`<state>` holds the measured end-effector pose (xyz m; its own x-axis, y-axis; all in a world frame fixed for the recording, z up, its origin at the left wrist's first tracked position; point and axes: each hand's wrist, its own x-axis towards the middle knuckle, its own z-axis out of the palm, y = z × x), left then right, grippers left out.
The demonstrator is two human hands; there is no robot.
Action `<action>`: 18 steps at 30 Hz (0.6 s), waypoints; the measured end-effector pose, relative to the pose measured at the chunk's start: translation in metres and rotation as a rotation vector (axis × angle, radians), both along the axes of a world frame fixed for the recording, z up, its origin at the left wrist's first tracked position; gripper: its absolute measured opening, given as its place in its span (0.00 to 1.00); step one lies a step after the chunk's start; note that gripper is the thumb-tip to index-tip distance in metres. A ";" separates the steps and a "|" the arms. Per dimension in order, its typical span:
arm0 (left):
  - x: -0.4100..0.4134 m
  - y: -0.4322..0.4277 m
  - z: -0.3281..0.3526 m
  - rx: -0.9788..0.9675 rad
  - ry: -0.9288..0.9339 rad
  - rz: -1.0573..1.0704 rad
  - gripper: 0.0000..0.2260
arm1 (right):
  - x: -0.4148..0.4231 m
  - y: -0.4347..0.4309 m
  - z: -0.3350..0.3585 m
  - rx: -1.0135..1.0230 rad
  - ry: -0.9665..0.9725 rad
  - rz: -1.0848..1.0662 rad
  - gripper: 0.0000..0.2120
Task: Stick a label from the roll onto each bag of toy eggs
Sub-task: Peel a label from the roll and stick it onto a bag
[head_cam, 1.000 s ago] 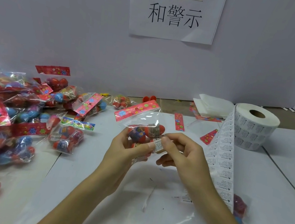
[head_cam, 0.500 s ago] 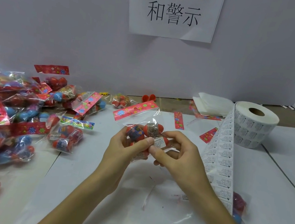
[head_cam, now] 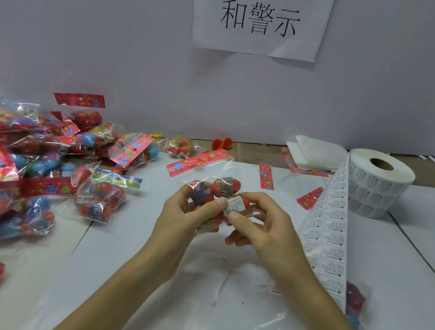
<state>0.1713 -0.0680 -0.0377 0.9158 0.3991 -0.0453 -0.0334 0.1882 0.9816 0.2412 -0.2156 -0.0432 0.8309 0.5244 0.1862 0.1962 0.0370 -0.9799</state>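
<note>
1. A clear, crinkled plastic bag point(head_cam: 207, 189) of glossy red toy eggs, topped by a red flowered card header, is held above the white table point(head_cam: 407, 285), to the left of the label roll point(head_cam: 375, 184); the left hand point(head_cam: 186, 217) is closed around the bag from the left, thumb pressed on its front.
2. A small white rectangular label point(head_cam: 235, 204) is pinched against the bag by the right hand point(head_cam: 260, 227), thumb at its lower edge, fingers curled behind.
3. The label roll is a squat white cylinder with a cardboard core; a long printed strip point(head_cam: 325, 236) is draped from it down behind the right forearm.
4. Compared with half a second ago, the label is seen laid flatter on the bag.
5. "WARNING" can be read on the strip; a paper sign point(head_cam: 260, 12) on the wall above the roll shows "和警示".
6. A heap of shiny filled bags point(head_cam: 7, 162) lies far left of the roll.
</note>
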 end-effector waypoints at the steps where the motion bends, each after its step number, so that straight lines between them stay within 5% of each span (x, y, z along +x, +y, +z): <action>1: 0.000 0.001 0.000 -0.004 0.006 0.001 0.22 | 0.000 0.000 0.000 0.000 0.012 0.006 0.11; 5: 0.000 0.003 0.001 -0.015 0.015 -0.005 0.20 | 0.001 -0.001 0.003 0.007 0.078 0.050 0.08; 12: 0.001 0.003 0.001 0.025 0.025 -0.086 0.31 | 0.001 -0.003 0.002 0.016 -0.012 -0.051 0.06; 18: 0.001 0.005 0.001 0.072 0.048 -0.086 0.27 | 0.000 -0.004 0.004 -0.020 -0.011 -0.047 0.03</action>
<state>0.1726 -0.0629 -0.0369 0.9441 0.3233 -0.0643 0.0274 0.1175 0.9927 0.2416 -0.2195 -0.0390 0.8526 0.4885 0.1853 0.2079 0.0081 -0.9781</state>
